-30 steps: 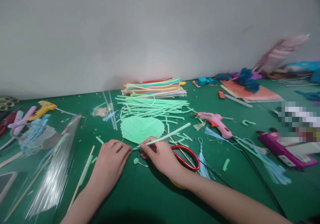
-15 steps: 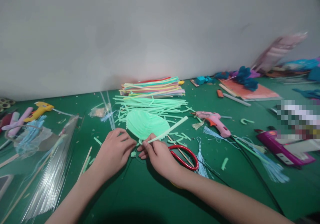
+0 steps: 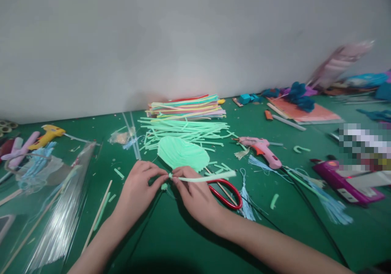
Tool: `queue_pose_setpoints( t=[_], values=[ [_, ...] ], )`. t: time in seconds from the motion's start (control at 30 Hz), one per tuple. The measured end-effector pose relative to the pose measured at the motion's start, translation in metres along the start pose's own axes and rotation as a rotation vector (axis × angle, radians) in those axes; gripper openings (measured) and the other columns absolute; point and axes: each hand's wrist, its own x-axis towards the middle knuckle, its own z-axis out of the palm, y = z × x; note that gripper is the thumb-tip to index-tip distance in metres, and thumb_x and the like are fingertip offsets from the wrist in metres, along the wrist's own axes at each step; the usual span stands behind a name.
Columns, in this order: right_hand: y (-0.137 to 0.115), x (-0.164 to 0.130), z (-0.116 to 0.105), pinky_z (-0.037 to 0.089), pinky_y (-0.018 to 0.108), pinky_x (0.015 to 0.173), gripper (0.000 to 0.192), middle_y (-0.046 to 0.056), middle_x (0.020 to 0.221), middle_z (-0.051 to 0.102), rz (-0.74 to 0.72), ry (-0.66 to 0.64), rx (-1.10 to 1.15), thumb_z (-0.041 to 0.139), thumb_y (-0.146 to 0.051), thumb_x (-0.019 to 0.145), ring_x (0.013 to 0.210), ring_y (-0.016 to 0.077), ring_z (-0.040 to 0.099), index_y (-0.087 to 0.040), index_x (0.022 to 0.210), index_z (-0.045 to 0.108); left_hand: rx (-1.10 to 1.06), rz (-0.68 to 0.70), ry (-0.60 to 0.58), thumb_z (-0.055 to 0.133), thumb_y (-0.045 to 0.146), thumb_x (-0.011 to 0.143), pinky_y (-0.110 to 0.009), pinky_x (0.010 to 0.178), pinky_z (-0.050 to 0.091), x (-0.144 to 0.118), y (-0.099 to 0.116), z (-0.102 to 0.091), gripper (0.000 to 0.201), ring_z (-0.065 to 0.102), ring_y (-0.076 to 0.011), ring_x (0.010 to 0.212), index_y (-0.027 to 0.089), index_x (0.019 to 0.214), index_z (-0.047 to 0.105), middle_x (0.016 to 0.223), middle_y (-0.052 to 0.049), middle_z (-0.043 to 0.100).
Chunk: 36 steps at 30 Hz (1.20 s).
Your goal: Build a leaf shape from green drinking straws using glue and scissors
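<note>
My right hand [image 3: 195, 192] pinches the near end of a pale green straw [image 3: 207, 178] that points right, almost level over the table. My left hand [image 3: 139, 190] meets it at that same end, fingertips closed on the straw's tip at about the middle of the view. Just beyond the fingers lies a mint-green leaf shape [image 3: 182, 154] made of straws. A small green offcut [image 3: 164, 187] sits under the fingertips. Red-handled scissors [image 3: 226, 192] lie right of my right hand, partly under the straw.
Loose green straws [image 3: 186, 129] and a coloured straw stack [image 3: 187, 107] lie behind the leaf. A pink glue gun [image 3: 262, 150] and blue tassels [image 3: 247, 198] are to the right, a yellow glue gun [image 3: 49, 133] and clear plastic sleeves [image 3: 58, 213] to the left. The green table [image 3: 171, 241] ends at a grey wall.
The straw in my right hand has swung down from pointing up-right to lying nearly level. The leaf shape has shifted a little to the right. My left fingertips have closed onto the straw's end.
</note>
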Motion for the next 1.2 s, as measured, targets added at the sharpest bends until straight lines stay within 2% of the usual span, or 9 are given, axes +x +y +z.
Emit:
queue_pose_setpoints(
  t=[0.2, 0.33, 0.4, 0.47, 0.6, 0.67, 0.77, 0.93, 1.2],
  values=[
    [0.000, -0.001, -0.003, 0.044, 0.032, 0.086, 0.020, 0.003, 0.095, 0.066, 0.116, 0.017, 0.001, 0.042, -0.030, 0.099, 0.093, 0.0198, 0.061, -0.023, 0.093, 0.061, -0.093, -0.161, 0.265, 0.066, 0.037, 0.082, -0.049, 0.097, 0.046, -0.010, 0.005, 0.018, 0.015, 0.047, -0.0307, 0.123, 0.026, 0.091, 0.072, 0.131, -0.008, 0.045],
    [0.000, 0.000, -0.002, 0.046, 0.032, 0.084, 0.020, 0.004, 0.096, 0.070, 0.150, 0.057, 0.113, 0.045, -0.035, 0.098, 0.092, 0.0198, 0.064, -0.023, 0.093, 0.061, -0.577, -0.417, 0.470, 0.081, 0.036, 0.066, -0.041, 0.091, 0.055, -0.007, 0.016, 0.033, 0.091, 0.033, -0.0339, 0.139, 0.035, 0.141, 0.030, 0.157, -0.011, 0.003],
    [0.001, 0.000, 0.000, 0.048, 0.031, 0.082, 0.020, 0.004, 0.096, 0.070, 0.152, 0.082, 0.203, 0.046, -0.036, 0.098, 0.091, 0.0195, 0.065, -0.022, 0.096, 0.061, -0.812, -0.541, 0.495, 0.084, 0.031, 0.064, -0.037, 0.088, 0.056, -0.005, 0.023, 0.035, 0.106, 0.042, -0.0322, 0.135, 0.039, 0.144, 0.015, 0.157, -0.014, 0.009],
    [0.002, 0.000, 0.002, 0.050, 0.031, 0.080, 0.021, 0.005, 0.096, 0.071, 0.148, 0.101, 0.255, 0.046, -0.037, 0.097, 0.088, 0.0193, 0.066, -0.022, 0.098, 0.060, -0.956, -0.636, 0.481, 0.084, 0.026, 0.065, -0.035, 0.086, 0.057, -0.004, 0.029, 0.034, 0.107, 0.058, -0.0275, 0.121, 0.038, 0.145, 0.013, 0.148, -0.017, 0.033],
    [0.002, -0.002, 0.003, 0.052, 0.030, 0.079, 0.017, 0.006, 0.100, 0.069, 0.090, 0.119, 0.311, 0.047, -0.034, 0.097, 0.090, 0.0183, 0.066, -0.021, 0.097, 0.059, -1.161, -0.772, 0.334, 0.083, 0.026, 0.068, -0.031, 0.073, 0.059, -0.008, 0.034, 0.031, 0.085, 0.071, -0.0206, 0.088, 0.025, 0.137, 0.035, 0.107, -0.011, 0.069],
    [0.000, -0.002, 0.003, 0.053, 0.030, 0.080, 0.016, 0.006, 0.103, 0.069, 0.062, 0.115, 0.317, 0.047, -0.032, 0.097, 0.091, 0.0177, 0.066, -0.021, 0.096, 0.059, -1.240, -0.813, 0.215, 0.082, 0.031, 0.069, -0.028, 0.067, 0.059, -0.010, 0.035, 0.030, 0.057, 0.071, -0.0194, 0.080, 0.017, 0.118, 0.055, 0.096, -0.011, 0.072],
    [-0.002, -0.002, -0.001, 0.051, 0.032, 0.085, 0.014, 0.006, 0.104, 0.068, 0.018, 0.099, 0.258, 0.047, -0.029, 0.098, 0.095, 0.0177, 0.065, -0.021, 0.094, 0.058, -1.292, -0.822, 0.125, 0.080, 0.036, 0.070, -0.026, 0.066, 0.058, -0.012, 0.035, 0.030, 0.038, 0.070, -0.0159, 0.072, 0.014, 0.097, 0.064, 0.088, -0.008, 0.072],
    [-0.007, -0.002, -0.009, 0.048, 0.036, 0.091, 0.013, 0.007, 0.101, 0.062, -0.137, 0.123, 0.084, 0.048, -0.023, 0.097, 0.101, 0.0189, 0.059, -0.021, 0.088, 0.057, -1.266, -0.779, 0.152, 0.081, 0.035, 0.069, -0.016, 0.052, 0.050, -0.011, 0.036, 0.027, 0.034, 0.057, -0.0057, 0.056, 0.014, 0.093, 0.069, 0.072, 0.000, 0.066],
    [-0.020, -0.004, -0.028, 0.051, 0.027, 0.083, 0.013, 0.009, 0.100, 0.059, -0.365, 0.113, -0.148, 0.048, -0.011, 0.094, 0.093, 0.0152, 0.061, -0.018, 0.096, 0.059, -1.198, -0.686, 0.094, 0.081, 0.034, 0.069, -0.019, 0.052, 0.049, -0.015, 0.039, 0.026, 0.034, 0.055, -0.0087, 0.055, 0.011, 0.093, 0.075, 0.063, -0.002, 0.066]
  ],
)
